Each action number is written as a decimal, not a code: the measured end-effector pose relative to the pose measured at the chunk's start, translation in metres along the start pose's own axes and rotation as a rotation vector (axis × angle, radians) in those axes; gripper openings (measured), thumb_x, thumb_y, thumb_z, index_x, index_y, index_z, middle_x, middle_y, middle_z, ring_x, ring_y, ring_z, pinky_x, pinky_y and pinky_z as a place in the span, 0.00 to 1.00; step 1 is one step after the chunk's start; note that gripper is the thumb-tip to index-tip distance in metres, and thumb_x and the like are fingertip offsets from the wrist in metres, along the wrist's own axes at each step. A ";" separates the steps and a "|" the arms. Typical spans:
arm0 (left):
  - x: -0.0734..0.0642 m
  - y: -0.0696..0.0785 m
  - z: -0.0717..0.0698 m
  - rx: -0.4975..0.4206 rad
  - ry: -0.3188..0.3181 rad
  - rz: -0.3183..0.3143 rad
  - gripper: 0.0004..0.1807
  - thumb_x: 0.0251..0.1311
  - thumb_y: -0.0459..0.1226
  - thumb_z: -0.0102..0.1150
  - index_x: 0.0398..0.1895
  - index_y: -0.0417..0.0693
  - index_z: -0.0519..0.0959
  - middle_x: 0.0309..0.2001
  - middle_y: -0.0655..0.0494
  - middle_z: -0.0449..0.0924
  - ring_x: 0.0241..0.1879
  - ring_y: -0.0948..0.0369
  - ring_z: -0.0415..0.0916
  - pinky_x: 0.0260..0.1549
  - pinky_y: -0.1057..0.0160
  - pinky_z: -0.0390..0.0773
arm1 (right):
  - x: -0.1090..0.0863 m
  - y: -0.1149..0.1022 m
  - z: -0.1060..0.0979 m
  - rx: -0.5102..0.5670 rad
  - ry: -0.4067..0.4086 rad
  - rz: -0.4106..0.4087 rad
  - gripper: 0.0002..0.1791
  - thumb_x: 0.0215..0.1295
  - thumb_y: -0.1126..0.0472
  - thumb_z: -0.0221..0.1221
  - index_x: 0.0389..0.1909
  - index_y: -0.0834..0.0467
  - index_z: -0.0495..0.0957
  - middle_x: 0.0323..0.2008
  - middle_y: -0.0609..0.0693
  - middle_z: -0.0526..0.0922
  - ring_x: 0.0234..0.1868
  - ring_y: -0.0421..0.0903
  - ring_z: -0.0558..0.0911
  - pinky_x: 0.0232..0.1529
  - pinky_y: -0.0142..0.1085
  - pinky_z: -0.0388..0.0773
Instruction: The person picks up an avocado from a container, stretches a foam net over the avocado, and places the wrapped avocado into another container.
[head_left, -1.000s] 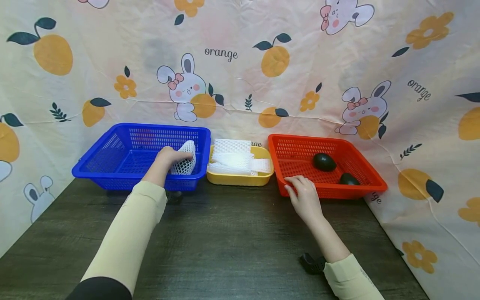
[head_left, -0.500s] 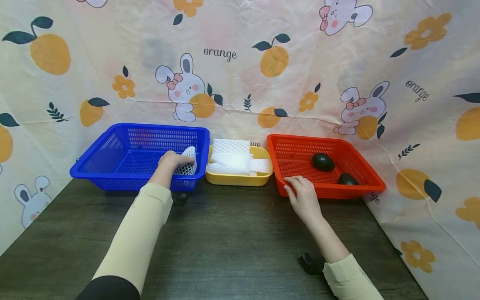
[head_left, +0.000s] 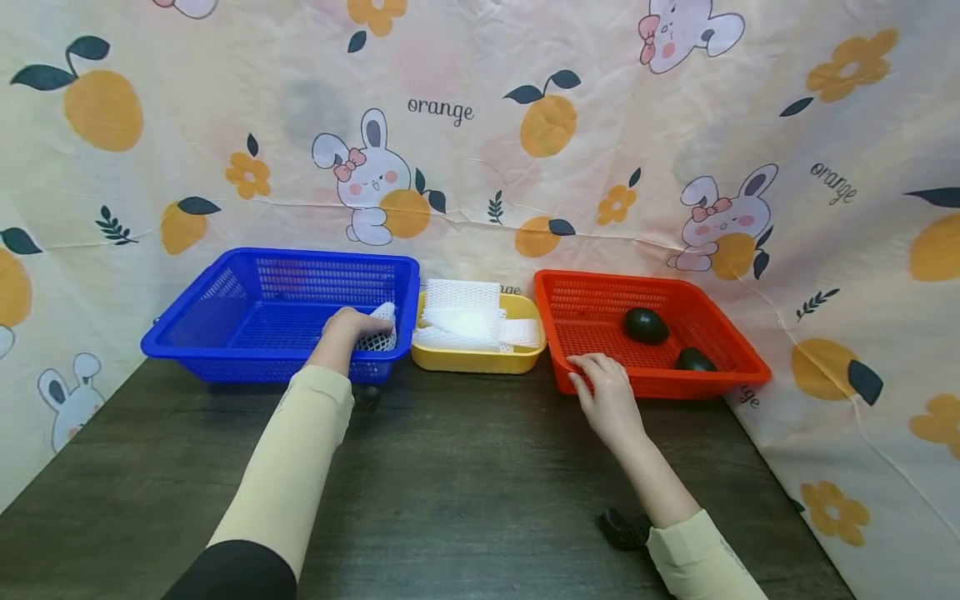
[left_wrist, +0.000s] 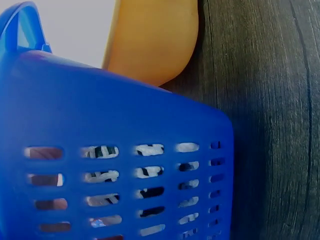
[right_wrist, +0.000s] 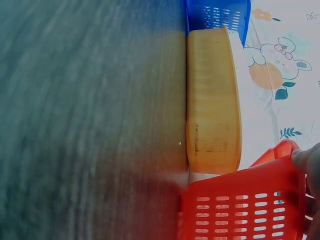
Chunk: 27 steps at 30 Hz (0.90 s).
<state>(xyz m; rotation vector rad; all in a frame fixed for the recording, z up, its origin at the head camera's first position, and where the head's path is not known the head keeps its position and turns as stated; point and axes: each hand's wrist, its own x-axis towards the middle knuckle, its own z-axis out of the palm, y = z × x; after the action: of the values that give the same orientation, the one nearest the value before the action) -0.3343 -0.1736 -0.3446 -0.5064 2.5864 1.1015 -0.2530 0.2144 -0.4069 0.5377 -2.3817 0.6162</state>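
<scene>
My left hand (head_left: 347, 330) reaches into the right end of the blue basket (head_left: 255, 352). It grips a white foam net (head_left: 381, 333) low in the basket, and something dark shows through the mesh. In the left wrist view, the blue basket's slotted wall (left_wrist: 125, 115) hides most of that hand and the net. My right hand (head_left: 609, 396) rests on the front left corner of the red basket (head_left: 675, 382), its fingers loosely bent over the rim. In that basket lie two dark green avocados, one in the middle (head_left: 646, 325) and one near the front (head_left: 696, 359).
Between the baskets stands a yellow tray (head_left: 472, 361) filled with white foam nets (head_left: 461, 321). A printed cloth (head_left: 480, 192) hangs close behind all three containers. They stand along the back of a dark wooden table (head_left: 472, 483).
My left hand has moved slightly right and down, lowering the foam net deeper into the blue basket. My right hand stays on the red basket's rim.
</scene>
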 end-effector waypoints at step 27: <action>0.020 0.000 -0.006 0.034 -0.160 -0.007 0.54 0.56 0.57 0.59 0.71 0.29 0.47 0.65 0.30 0.57 0.63 0.38 0.58 0.60 0.43 0.61 | -0.001 -0.001 -0.005 -0.004 -0.042 0.035 0.15 0.60 0.67 0.64 0.49 0.61 0.81 0.42 0.55 0.79 0.44 0.55 0.76 0.46 0.50 0.73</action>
<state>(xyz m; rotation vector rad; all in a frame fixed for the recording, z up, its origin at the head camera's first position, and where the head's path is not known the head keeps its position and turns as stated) -0.3527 -0.1823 -0.3486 -0.4017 2.4590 1.0486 -0.2496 0.2171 -0.4034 0.5125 -2.4361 0.6209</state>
